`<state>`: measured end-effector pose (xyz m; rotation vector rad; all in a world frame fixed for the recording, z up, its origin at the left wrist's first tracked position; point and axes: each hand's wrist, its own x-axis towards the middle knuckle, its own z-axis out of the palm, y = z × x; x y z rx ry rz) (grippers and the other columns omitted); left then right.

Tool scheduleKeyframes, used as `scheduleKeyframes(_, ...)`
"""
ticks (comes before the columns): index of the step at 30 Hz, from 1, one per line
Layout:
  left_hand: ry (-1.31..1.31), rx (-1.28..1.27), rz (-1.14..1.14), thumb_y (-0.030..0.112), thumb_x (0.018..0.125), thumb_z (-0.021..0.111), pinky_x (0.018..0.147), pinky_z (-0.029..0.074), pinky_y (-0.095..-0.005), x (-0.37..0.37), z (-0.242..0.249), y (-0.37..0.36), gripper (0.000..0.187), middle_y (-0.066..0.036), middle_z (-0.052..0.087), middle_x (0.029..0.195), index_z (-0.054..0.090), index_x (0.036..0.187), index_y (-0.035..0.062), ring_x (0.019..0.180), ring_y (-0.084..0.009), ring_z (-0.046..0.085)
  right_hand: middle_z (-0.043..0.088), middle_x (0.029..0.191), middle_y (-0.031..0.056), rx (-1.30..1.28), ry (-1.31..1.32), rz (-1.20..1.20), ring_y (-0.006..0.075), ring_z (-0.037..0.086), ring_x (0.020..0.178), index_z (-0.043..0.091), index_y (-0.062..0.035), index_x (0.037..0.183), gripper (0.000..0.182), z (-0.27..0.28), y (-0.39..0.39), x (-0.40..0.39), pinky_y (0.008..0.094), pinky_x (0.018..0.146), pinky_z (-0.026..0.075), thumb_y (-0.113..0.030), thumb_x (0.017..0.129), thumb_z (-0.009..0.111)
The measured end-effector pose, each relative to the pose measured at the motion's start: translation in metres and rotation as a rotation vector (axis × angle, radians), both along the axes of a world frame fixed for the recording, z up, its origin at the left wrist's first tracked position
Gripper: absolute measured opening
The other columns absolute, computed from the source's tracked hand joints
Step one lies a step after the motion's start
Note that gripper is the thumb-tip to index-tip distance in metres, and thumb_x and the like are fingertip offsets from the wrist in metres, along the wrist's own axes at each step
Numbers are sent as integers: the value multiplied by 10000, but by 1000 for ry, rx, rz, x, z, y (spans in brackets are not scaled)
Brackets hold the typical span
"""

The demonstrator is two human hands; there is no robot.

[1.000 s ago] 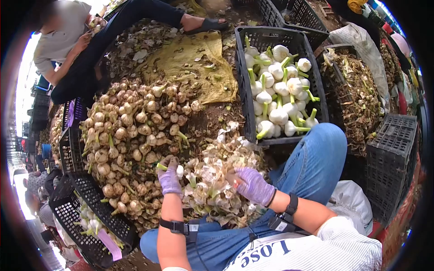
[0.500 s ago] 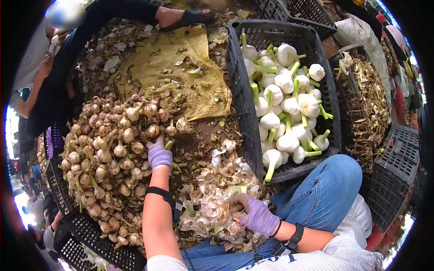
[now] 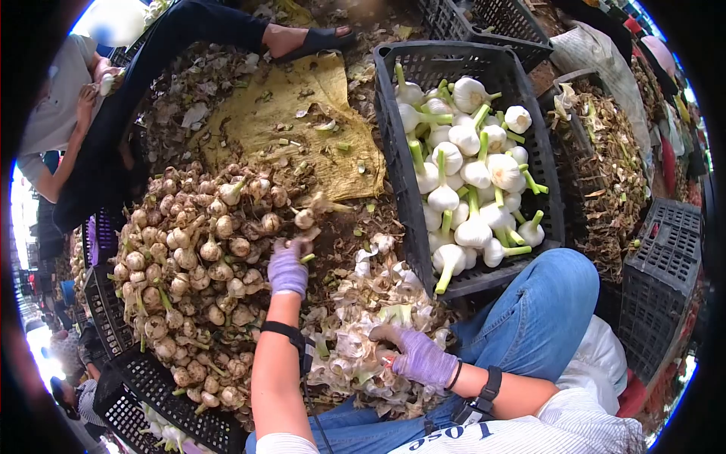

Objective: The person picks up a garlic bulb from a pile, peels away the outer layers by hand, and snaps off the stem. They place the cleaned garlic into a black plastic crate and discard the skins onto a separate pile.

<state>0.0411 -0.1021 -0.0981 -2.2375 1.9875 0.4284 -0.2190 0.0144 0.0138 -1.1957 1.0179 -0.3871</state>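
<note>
My left hand [image 3: 288, 269], in a purple glove, is at the right edge of a heap of unpeeled garlic bulbs [image 3: 197, 250]. Its fingers are closed around a brownish garlic bulb [image 3: 305, 244], mostly hidden, with a short green stem stub showing. Just above it, another bulb [image 3: 323, 205] is blurred by motion. My right hand [image 3: 421, 359], gloved too, hovers over a mound of papery garlic skins [image 3: 363, 325]. Its fingers are curled, and a small orange-red bit shows by them; what it belongs to cannot be made out.
A black plastic crate [image 3: 393, 151] of clean white garlic [image 3: 473, 231] stands right of centre. Behind lies a yellow woven sack [image 3: 302, 121] strewn with scraps. Another person [image 3: 64, 113] sits at upper left, a bulb in hand. More crates [image 3: 662, 265] stand at right.
My left hand has drawn right from the heap, a bulb with a green stub moving with it. A neighbouring bulb is shifting. My right hand has barely moved.
</note>
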Motion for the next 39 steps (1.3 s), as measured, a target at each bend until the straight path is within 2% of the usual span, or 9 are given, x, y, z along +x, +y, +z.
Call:
scheduleKeyframes(4,298,-334,118,18,666,652,708,490,-348,-19,0,45,487,-153,532,1039,485,1111,122,811,-296,589,585,918,183,-37,-8,-58,313,577,860,545,-19,1057,314,-1,6,0,359,755,455,-223,820,568)
scheduleKeyframes(8,1350,-199,702,-52,729,602,721,473,-234,-46,57,97,489,-57,547,998,444,1180,52,840,-126,552,580,855,161,-760,-61,-9,303,572,800,602,-31,936,253,-14,13,-1,348,716,466,-227,776,604)
scheduleKeyframes(10,1483,-96,780,-27,729,638,723,484,-241,-67,118,123,499,-59,549,996,441,1183,41,840,-127,558,576,858,156,-114,-26,-61,281,567,798,583,-20,961,284,13,11,-1,334,722,460,-225,766,617)
scheduleKeyframes(14,1217,-285,388,95,597,806,778,475,-275,-86,173,180,644,-67,534,1025,457,1134,25,908,-150,538,559,1018,78,-29,-378,-121,153,519,944,484,31,1134,681,56,17,-4,288,842,417,-547,782,566)
scheduleKeyframes(18,617,-549,-10,112,460,844,795,448,-350,-103,218,212,696,-102,512,988,477,1049,70,894,-270,528,579,999,76,41,-639,-149,142,538,925,516,28,1105,460,79,41,3,282,818,436,-316,817,617)
scheduleKeyframes(26,548,-718,-143,87,447,841,763,459,-351,-111,238,256,688,-100,505,975,472,1027,85,880,-275,530,611,896,32,427,-551,-8,81,567,825,592,1,998,327,133,62,-12,224,721,481,-241,794,672)
scheduleKeyframes(30,603,-672,-79,110,533,830,729,479,-315,-112,237,270,664,-98,517,989,452,1076,53,852,-229,555,610,898,17,271,-617,14,78,557,835,595,-19,1027,374,114,71,-11,233,722,473,-282,777,687)
scheduleKeyframes(36,2002,-183,645,273,655,788,761,502,-293,-122,251,284,726,-98,530,1072,394,1208,17,978,-175,532,586,938,19,177,-677,104,64,521,831,556,-5,1077,436,110,74,-18,227,731,449,-301,781,679)
scheduleKeyframes(39,1744,-431,537,287,635,795,756,505,-290,-127,238,285,746,-89,516,1087,392,1213,43,973,-178,537,586,935,20,109,-664,75,72,526,835,554,8,1062,401,121,77,-15,227,736,448,-266,792,670)
